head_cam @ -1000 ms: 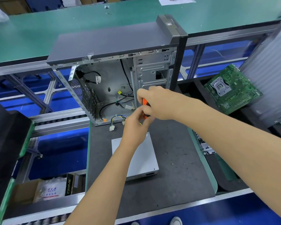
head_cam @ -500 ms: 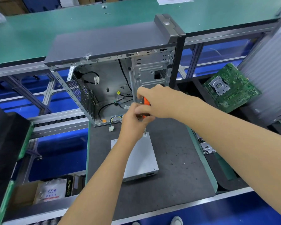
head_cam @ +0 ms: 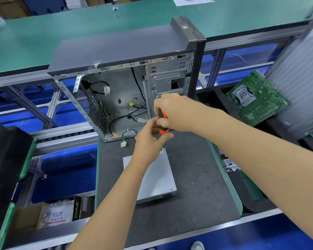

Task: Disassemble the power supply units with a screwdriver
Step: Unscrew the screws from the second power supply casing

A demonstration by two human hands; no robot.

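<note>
The right hand (head_cam: 175, 112) has its grip clenched round the orange-handled screwdriver (head_cam: 163, 123), held near upright, tip hidden; the left hand (head_cam: 150, 139) pinches its lower end. The silver power supply unit (head_cam: 157, 177) lies flat on the worktop (head_cam: 197, 177), long axis running away from the viewer.

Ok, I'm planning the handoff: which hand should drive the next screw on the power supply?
Right. The right hand already grips the orange screwdriver above the power supply; the left hand only pinches near its shaft, so it can steady.
</note>
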